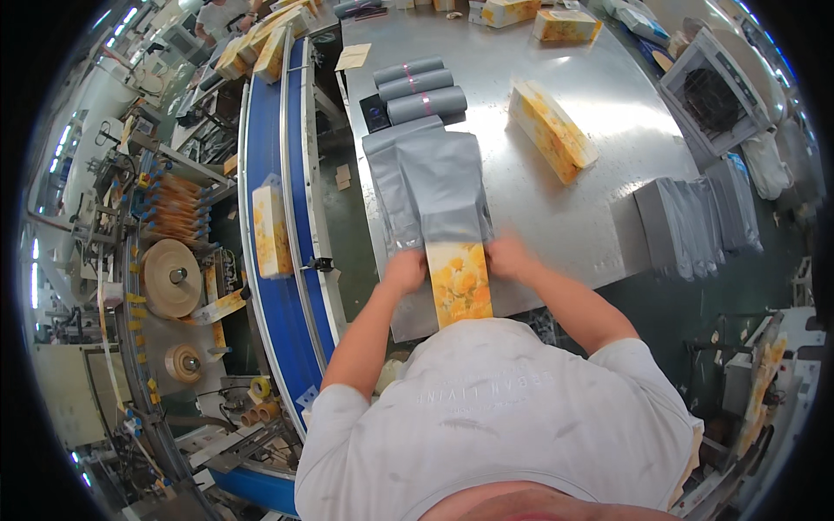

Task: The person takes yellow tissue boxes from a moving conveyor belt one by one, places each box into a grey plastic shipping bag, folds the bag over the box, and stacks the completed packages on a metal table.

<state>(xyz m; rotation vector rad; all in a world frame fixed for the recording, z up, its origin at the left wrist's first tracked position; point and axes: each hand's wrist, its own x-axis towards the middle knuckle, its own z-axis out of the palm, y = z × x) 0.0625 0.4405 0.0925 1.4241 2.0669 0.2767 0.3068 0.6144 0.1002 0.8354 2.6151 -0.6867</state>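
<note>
A long pack with yellow flowers (460,282) lies at the table's near edge, its far end inside the mouth of a grey plastic bag (447,178). My left hand (407,271) is closed on the bag's left edge, beside the pack. On the other side my right hand (511,257), slightly smeared by motion, grips the bag's right edge. Both hands' fingertips are partly hidden by the plastic. More flat grey bags (387,165) lie beneath and to the left of this one.
Rolled grey bags (426,106) lie farther back on the metal table (582,234). Another floral pack (552,130) is at right, near a stack of filled grey bags (695,226). A blue conveyor (300,321) carrying a floral pack (271,230) runs along the left, beside machinery with reels (169,280).
</note>
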